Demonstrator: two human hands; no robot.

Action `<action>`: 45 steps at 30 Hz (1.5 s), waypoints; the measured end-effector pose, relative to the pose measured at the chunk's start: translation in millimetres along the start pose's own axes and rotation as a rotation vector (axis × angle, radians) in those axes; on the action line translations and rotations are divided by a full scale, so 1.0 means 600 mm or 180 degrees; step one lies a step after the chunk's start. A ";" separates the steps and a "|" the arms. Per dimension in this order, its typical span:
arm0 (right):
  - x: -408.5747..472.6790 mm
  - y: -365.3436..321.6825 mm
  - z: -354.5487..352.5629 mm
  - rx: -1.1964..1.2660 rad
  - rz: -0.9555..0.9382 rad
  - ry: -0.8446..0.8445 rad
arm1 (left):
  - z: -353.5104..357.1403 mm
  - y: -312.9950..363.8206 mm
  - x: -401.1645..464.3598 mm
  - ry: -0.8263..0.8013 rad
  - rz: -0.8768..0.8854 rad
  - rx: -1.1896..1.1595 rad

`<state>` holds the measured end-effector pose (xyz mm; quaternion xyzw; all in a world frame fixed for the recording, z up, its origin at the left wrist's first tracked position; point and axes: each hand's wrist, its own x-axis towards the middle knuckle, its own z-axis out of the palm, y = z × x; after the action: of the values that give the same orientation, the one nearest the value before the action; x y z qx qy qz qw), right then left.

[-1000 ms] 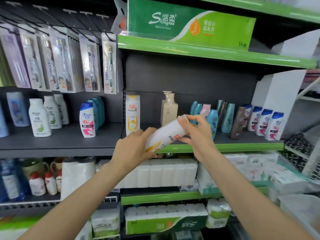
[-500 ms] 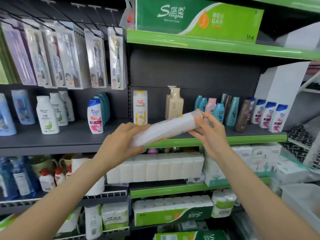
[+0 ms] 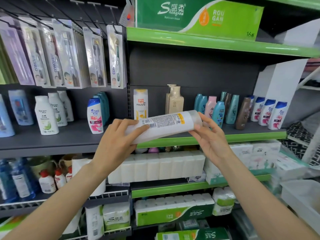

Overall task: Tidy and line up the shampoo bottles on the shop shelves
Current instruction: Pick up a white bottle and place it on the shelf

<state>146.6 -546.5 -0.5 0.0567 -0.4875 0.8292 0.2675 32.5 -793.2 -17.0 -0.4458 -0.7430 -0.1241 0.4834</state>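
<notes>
Both the left hand (image 3: 115, 144) and right hand (image 3: 210, 141) grip a white Pantene bottle (image 3: 166, 125) sideways, mid-inspection; next it likely needs standing upright beside the shelved Pantene bottle (image 3: 140, 103).

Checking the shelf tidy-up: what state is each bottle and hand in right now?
White bottle: held sideways off the shelf, back label up.
Left hand: grips its bottom end.
Right hand: holds its cap end.
Pantene bottle: upright on shelf.
Beige bottle: upright on shelf.
</notes>
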 end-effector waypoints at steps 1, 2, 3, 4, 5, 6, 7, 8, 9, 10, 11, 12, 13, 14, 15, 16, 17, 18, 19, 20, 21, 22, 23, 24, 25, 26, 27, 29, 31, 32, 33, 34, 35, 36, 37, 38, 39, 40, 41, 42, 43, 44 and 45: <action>0.001 -0.001 0.000 -0.0011 -0.0007 -0.0007 | 0.000 0.001 0.001 -0.0018 -0.0032 -0.0034; 0.001 -0.002 0.000 -0.0038 -0.0007 -0.0010 | 0.000 0.002 0.002 -0.0055 -0.0085 -0.0102; 0.002 -0.003 0.000 -0.0090 -0.0011 -0.0006 | 0.000 0.002 0.002 -0.0105 -0.0159 -0.0204; 0.003 -0.005 0.000 -0.0146 -0.0018 0.0007 | 0.001 0.003 0.003 -0.0166 -0.0241 -0.0338; 0.004 -0.006 0.000 -0.0184 -0.0029 0.0027 | 0.001 0.004 0.004 -0.0236 -0.0313 -0.0498; 0.006 -0.007 0.000 -0.0194 -0.0039 0.0050 | 0.002 0.005 0.005 -0.0306 -0.0373 -0.0677; 0.009 -0.008 -0.001 -0.0190 -0.0047 0.0060 | 0.004 0.006 0.006 -0.0377 -0.0442 -0.0872; 0.012 -0.009 -0.002 -0.0181 -0.0057 0.0043 | 0.006 0.008 0.009 -0.0444 -0.0543 -0.1084; 0.014 -0.009 -0.003 -0.0169 -0.0063 0.0004 | 0.007 0.010 0.011 -0.0508 -0.0674 -0.1299; 0.017 -0.010 -0.005 -0.0168 -0.0064 -0.0051 | 0.009 0.013 0.015 -0.0560 -0.0805 -0.1501; 0.020 -0.011 -0.007 -0.0187 -0.0052 -0.0116 | 0.009 0.017 0.019 -0.0597 -0.0917 -0.1674; 0.023 -0.012 -0.009 -0.0226 -0.0029 -0.0196 | 0.010 0.022 0.022 -0.0628 -0.1015 -0.1815; 0.026 -0.014 -0.012 -0.0285 -0.0002 -0.0285 | 0.011 0.028 0.027 -0.0651 -0.1109 -0.1936; 0.029 -0.016 -0.014 -0.0346 0.0015 -0.0368 | 0.012 0.034 0.031 -0.0671 -0.1215 -0.2065; 0.032 -0.019 -0.016 -0.0397 0.0012 -0.0428 | 0.014 0.039 0.035 -0.0692 -0.1337 -0.2219; 0.037 -0.022 -0.018 -0.0425 -0.0006 -0.0458 | 0.016 0.042 0.039 -0.0716 -0.1470 -0.2382; 0.042 -0.025 -0.019 -0.0439 -0.0029 -0.0456 | 0.018 0.045 0.044 -0.0760 -0.1603 -0.2524; 0.049 -0.027 -0.019 -0.0466 -0.0058 -0.0429 | 0.021 0.047 0.048 -0.0820 -0.1731 -0.2644; 0.055 -0.029 -0.019 -0.0516 -0.0091 -0.0390 | 0.023 0.049 0.052 -0.0878 -0.1852 -0.2764; 0.063 -0.030 -0.019 -0.0581 -0.0116 -0.0347 | 0.025 0.051 0.055 -0.0930 -0.1946 -0.2898; 0.070 -0.029 -0.018 -0.0640 -0.0119 -0.0317 | 0.028 0.054 0.056 -0.0983 -0.2014 -0.3029; 0.077 -0.026 -0.016 -0.0680 -0.0099 -0.0314 | 0.032 0.057 0.056 -0.1047 -0.2073 -0.3155; 0.083 -0.024 -0.013 -0.0698 -0.0069 -0.0339 | 0.036 0.060 0.056 -0.1124 -0.2145 -0.3284; 0.090 -0.022 -0.010 -0.0700 -0.0044 -0.0379 | 0.040 0.062 0.055 -0.1202 -0.2227 -0.3416; 0.098 -0.021 -0.007 -0.0702 -0.0031 -0.0404 | 0.045 0.063 0.056 -0.1275 -0.2301 -0.3529; 0.106 -0.021 -0.004 -0.0715 -0.0034 -0.0409 | 0.052 0.061 0.059 -0.1338 -0.2350 -0.3586; 0.116 -0.021 -0.001 -0.0753 -0.0049 -0.0395 | 0.058 0.058 0.063 -0.1394 -0.2369 -0.3598; 0.139 -0.022 0.005 -0.0925 -0.0098 -0.0340 | 0.074 0.044 0.078 -0.1525 -0.2341 -0.3548; 0.167 -0.019 0.011 -0.1155 -0.0164 -0.0277 | 0.092 0.022 0.099 -0.1627 -0.2193 -0.3414; 0.181 -0.015 0.014 -0.1256 -0.0210 -0.0278 | 0.102 0.008 0.110 -0.1612 -0.2102 -0.3274; 0.196 -0.010 0.018 -0.1362 -0.0267 -0.0300 | 0.113 -0.007 0.122 -0.1546 -0.2043 -0.3066; 0.213 -0.004 0.022 -0.1488 -0.0332 -0.0323 | 0.124 -0.024 0.134 -0.1419 -0.2020 -0.2770; 0.230 0.003 0.026 -0.1636 -0.0405 -0.0331 | 0.135 -0.043 0.147 -0.1212 -0.2003 -0.2422; 0.250 0.012 0.029 -0.1799 -0.0494 -0.0320 | 0.146 -0.061 0.160 -0.0953 -0.1973 -0.2099; 0.270 0.021 0.030 -0.1976 -0.0590 -0.0284 | 0.155 -0.079 0.173 -0.0698 -0.1915 -0.1831; 0.291 0.030 0.031 -0.2141 -0.0678 -0.0237 | 0.166 -0.098 0.185 -0.0504 -0.1830 -0.1612; 0.312 0.037 0.032 -0.2272 -0.0747 -0.0196 | 0.176 -0.117 0.196 -0.0402 -0.1727 -0.1421; 0.332 0.044 0.032 -0.2371 -0.0799 -0.0168 | 0.187 -0.136 0.204 -0.0397 -0.1633 -0.1261; 0.350 0.050 0.031 -0.2455 -0.0826 -0.0144 | 0.199 -0.153 0.211 -0.0465 -0.1532 -0.1142; 0.368 0.056 0.032 -0.2514 -0.0837 -0.0124 | 0.211 -0.170 0.216 -0.0568 -0.1426 -0.1076; 0.385 0.062 0.032 -0.2550 -0.0835 -0.0113 | 0.224 -0.185 0.220 -0.0685 -0.1333 -0.1073; 0.401 0.069 0.033 -0.2582 -0.0834 -0.0112 | 0.236 -0.197 0.224 -0.0789 -0.1261 -0.1115; 0.415 0.075 0.035 -0.2632 -0.0834 -0.0107 | 0.246 -0.209 0.227 -0.0854 -0.1207 -0.1173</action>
<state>-91.2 -484.9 63.7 0.0197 -0.7716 0.5222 0.3627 -173.7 -699.7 52.8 -0.3918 -0.8353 -0.2850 0.2599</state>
